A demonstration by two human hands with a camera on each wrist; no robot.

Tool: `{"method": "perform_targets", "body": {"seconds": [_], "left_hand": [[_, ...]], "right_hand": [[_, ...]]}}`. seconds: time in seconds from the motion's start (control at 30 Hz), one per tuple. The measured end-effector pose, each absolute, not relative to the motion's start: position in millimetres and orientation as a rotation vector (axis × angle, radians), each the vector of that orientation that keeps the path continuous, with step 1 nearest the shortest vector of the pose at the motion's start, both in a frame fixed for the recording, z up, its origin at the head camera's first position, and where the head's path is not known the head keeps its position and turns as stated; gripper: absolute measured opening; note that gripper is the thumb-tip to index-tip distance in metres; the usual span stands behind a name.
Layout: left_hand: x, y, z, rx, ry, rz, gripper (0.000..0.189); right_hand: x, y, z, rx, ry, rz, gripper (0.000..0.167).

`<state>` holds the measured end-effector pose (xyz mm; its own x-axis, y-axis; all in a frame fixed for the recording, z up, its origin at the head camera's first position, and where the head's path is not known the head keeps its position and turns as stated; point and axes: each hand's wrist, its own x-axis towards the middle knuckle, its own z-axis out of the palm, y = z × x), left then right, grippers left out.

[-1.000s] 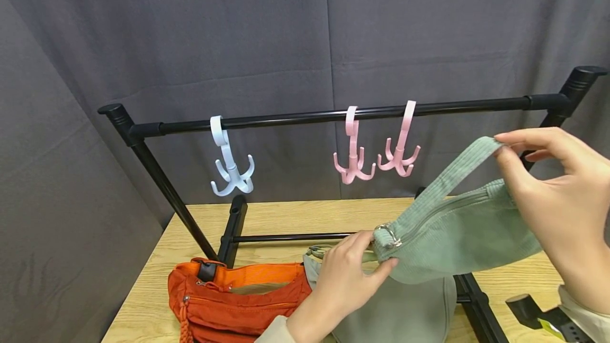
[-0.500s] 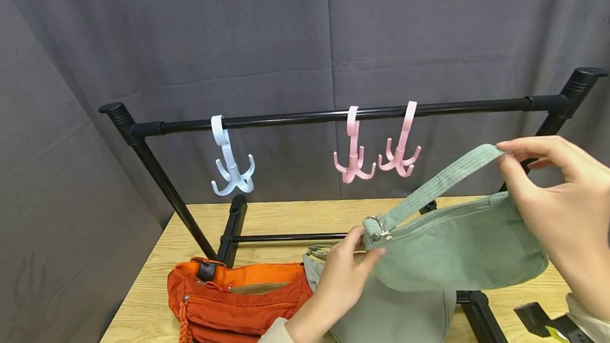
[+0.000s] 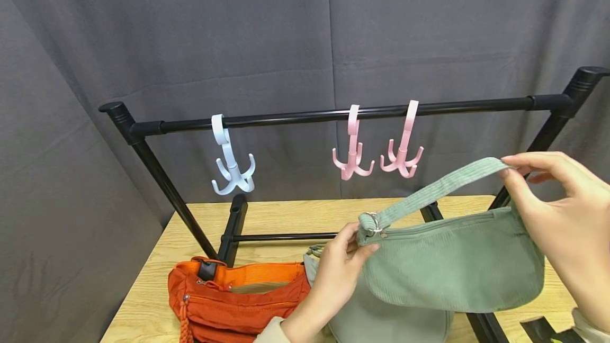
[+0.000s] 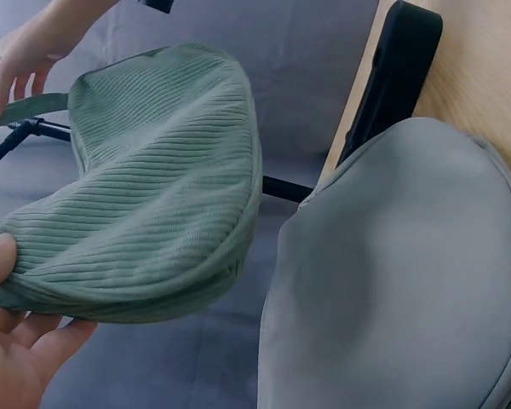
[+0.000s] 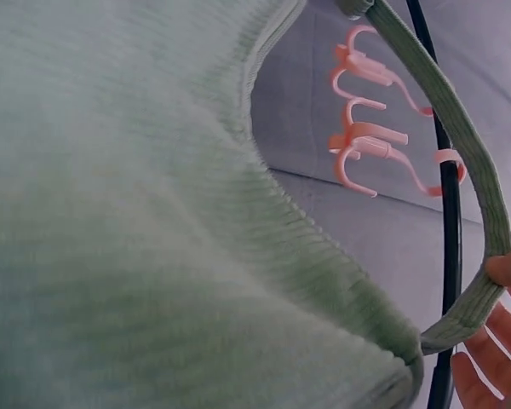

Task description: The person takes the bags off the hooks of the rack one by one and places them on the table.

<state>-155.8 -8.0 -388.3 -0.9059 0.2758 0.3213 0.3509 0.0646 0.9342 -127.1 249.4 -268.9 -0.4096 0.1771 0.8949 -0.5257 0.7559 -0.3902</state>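
A green corduroy shoulder bag (image 3: 452, 263) hangs between my two hands above the table. My right hand (image 3: 564, 200) pinches its strap between thumb and fingers, holding it up in an arch over the zipped top. At the bag's left corner, beside the metal ring, my left hand (image 3: 338, 263) grips the fabric. In the left wrist view the ribbed underside of the bag (image 4: 153, 187) shows, with the left thumb on one side and fingers on the other. The right wrist view has the strap (image 5: 473, 145) looping up to the right fingers.
A black rack's bar (image 3: 286, 118) carries a light blue hook hanger (image 3: 232, 165) and two pink ones, the left (image 3: 352, 152) and the right (image 3: 404, 147). On the wooden table (image 3: 138, 300) lie an orange bag (image 3: 238, 306) and a grey bag (image 3: 395, 316), partly behind the green one.
Both hands have lowered the green bag, its left end shifting slightly left. Its front now faces the head camera more fully. Both holds stay the same.
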Motion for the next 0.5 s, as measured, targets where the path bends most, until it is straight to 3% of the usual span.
{"method": "perform_targets", "body": {"seconds": [0.5], "left_hand": [[-153.6, -17.6, -379.6, -0.677, -2.145, -1.991, 0.028]], "right_hand": [[-122.5, 263.6, -287.4, 0.286, -1.9, 0.785, 0.02]]}}
